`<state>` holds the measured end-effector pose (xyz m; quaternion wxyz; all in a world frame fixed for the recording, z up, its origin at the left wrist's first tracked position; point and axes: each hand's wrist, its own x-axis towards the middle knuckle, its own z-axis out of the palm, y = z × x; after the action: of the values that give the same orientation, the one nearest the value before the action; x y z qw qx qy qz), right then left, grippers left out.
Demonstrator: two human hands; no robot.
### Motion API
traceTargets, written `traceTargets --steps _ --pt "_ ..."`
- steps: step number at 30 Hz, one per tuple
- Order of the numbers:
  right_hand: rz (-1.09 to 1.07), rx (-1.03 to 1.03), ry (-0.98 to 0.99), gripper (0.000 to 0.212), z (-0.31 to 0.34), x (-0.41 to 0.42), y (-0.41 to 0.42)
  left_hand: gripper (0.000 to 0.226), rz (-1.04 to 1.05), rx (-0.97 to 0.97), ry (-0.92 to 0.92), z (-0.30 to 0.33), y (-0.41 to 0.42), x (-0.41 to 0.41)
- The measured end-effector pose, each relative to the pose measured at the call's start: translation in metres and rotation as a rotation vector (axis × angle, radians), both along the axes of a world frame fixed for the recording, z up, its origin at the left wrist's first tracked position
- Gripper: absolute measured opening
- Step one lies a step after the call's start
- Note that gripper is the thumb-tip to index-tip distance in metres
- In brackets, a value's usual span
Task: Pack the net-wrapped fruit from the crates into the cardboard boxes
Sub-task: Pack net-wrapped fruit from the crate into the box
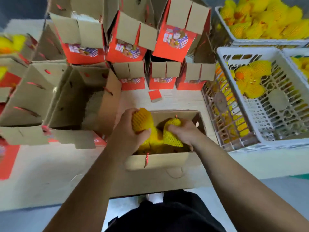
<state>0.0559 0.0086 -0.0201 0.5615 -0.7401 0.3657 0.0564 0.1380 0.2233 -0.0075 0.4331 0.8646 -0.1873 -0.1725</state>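
The left hand grips one net-wrapped fruit at the open box, fingers curled round it. The right hand clasps a second fruit already low inside, apparently seating it to make room. More wrapped fruit lies beneath both hands. The white crate, right of the right hand, holds a few pieces within reach for refilling.
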Motion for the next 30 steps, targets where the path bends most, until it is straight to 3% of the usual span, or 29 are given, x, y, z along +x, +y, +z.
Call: traceTargets --steps 2,4,6,8,11,15,18,20,21,23,25,28,30 --pt "0.043 -0.066 0.153 0.025 -0.022 0.009 -0.003 0.077 -0.028 0.078 -0.125 -0.004 -0.004 -0.004" --pt "-0.037 -0.004 0.246 0.047 -0.042 0.014 -0.009 0.077 -0.063 0.155 -0.28 -0.008 -0.004 -0.008" --pt "-0.137 0.093 0.291 0.057 -0.055 0.017 -0.014 0.077 -0.135 0.309 -0.418 -0.014 -0.006 -0.012" --pt "-0.133 0.057 0.337 0.06 -0.065 0.021 -0.019 0.078 -0.197 0.457 -0.47 -0.019 -0.01 -0.017" --pt "-0.008 0.006 0.413 0.06 -0.072 0.023 -0.017 0.079 -0.236 0.555 -0.424 -0.019 -0.016 -0.015" --pt "0.09 -0.112 0.452 0.072 -0.065 0.017 -0.011 0.077 -0.365 0.673 -0.202 -0.015 -0.029 -0.006" --pt "0.16 -0.322 0.417 0.06 -0.037 0.018 -0.005 0.075 -0.358 0.601 -0.076 -0.015 -0.032 -0.003" --pt "0.12 -0.387 0.261 0.054 -0.01 0.014 0.008 0.077 -0.296 0.428 0.008 -0.017 -0.029 -0.001" --pt "0.079 -0.274 0.165 0.053 0.005 0.012 0.018 0.078 -0.259 0.295 0.066 -0.017 -0.028 -0.002" --pt "-0.027 0.221 0.047 0.047 0.027 0.008 0.039 0.08 -0.203 0.021 0.157 -0.017 -0.028 -0.007" --pt "-0.128 0.58 -0.022 0.038 0.038 0.004 0.051 0.082 -0.181 -0.105 0.128 -0.02 -0.027 -0.014" --pt "-0.249 0.749 -0.125 0.036 0.044 0.005 0.052 0.071 -0.129 -0.199 0.089 -0.022 -0.022 -0.011" --pt "-0.333 0.81 -0.173 0.042 0.044 0.007 0.051 0.046 -0.088 -0.233 -0.029 -0.022 -0.015 -0.006"
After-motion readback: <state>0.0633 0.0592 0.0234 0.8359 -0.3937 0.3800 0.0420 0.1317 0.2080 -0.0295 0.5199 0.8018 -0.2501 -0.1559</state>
